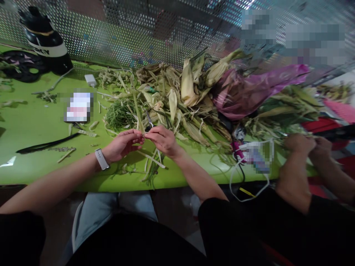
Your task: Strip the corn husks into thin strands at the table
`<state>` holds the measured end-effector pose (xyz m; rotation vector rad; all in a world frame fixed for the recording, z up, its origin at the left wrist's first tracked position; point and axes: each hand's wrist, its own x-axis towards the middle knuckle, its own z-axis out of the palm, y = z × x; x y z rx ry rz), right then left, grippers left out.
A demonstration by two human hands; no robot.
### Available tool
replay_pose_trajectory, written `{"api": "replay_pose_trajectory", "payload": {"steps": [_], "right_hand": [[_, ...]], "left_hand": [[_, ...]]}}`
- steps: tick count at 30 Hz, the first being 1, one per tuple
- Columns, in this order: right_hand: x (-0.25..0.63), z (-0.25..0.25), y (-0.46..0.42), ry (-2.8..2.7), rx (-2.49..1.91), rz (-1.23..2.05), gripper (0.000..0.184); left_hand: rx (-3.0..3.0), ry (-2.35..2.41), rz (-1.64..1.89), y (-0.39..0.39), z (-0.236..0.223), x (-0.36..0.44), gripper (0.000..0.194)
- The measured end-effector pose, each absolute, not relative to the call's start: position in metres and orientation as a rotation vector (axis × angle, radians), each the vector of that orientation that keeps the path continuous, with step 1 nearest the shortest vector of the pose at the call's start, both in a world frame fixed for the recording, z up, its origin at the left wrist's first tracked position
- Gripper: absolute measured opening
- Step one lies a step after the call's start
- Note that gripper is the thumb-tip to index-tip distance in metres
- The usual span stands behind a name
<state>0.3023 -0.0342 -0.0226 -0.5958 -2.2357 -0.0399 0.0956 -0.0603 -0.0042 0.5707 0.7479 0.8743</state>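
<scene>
My left hand (pixel 126 145), with a pale watch band (pixel 101 159) on its wrist, is closed with its fingertips pinched together. My right hand (pixel 164 141) pinches right beside it, the fingertips of both nearly meeting. Between them is the lower end of a long pale green corn husk strip (pixel 138 111), which stands up away from me; the exact grip is partly hidden by the fingers. Scissors (pixel 149 119) lie just beyond my right hand. A bunch of thin green strands (pixel 119 115) sits beyond my left hand. Cut strips (pixel 152 159) lie below my hands.
Dried corn husks (pixel 188 85) are heaped at the back, beside a pink plastic bag (pixel 238 94). A phone (pixel 79 107), a black strap (pixel 47 143) and a large black bottle (pixel 51 46) are at left. Another person's hands (pixel 301 144) work at right, near a white cord (pixel 231 181).
</scene>
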Motion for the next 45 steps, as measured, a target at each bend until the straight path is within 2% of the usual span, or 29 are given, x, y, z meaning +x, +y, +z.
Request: {"api": "replay_pose_trajectory", "payload": {"steps": [4,9,13,23,29,35,45], "right_hand": [[0.303,-0.021,-0.035,-2.265,-0.614,0.004,0.023],[0.301,-0.018,-0.035,-2.26,-0.573,0.051,0.022],[0.293,-0.019,-0.037,-2.156,-0.556,0.043,0.013],[0.276,-0.019,-0.05,-1.938,-0.721,0.407,0.002],[0.273,-0.025,-0.052,-1.781,-0.854,0.751,0.011],[0.27,-0.032,-0.049,-1.681,-0.849,0.977,0.034],[0.277,-0.024,-0.049,-1.644,-0.802,1.149,0.03]], "left_hand": [[0.529,0.771,0.858,-0.061,-0.003,0.096,0.002],[0.613,0.754,0.87,-0.06,-0.007,0.097,0.019],[0.765,0.829,1.015,-0.062,-0.013,0.099,0.026],[0.986,0.882,1.218,-0.068,-0.014,0.103,0.029],[1.058,0.919,1.199,-0.068,-0.013,0.103,0.034],[1.126,0.905,1.21,-0.069,-0.015,0.105,0.035],[1.081,0.807,1.041,-0.064,-0.014,0.1,0.029]]}}
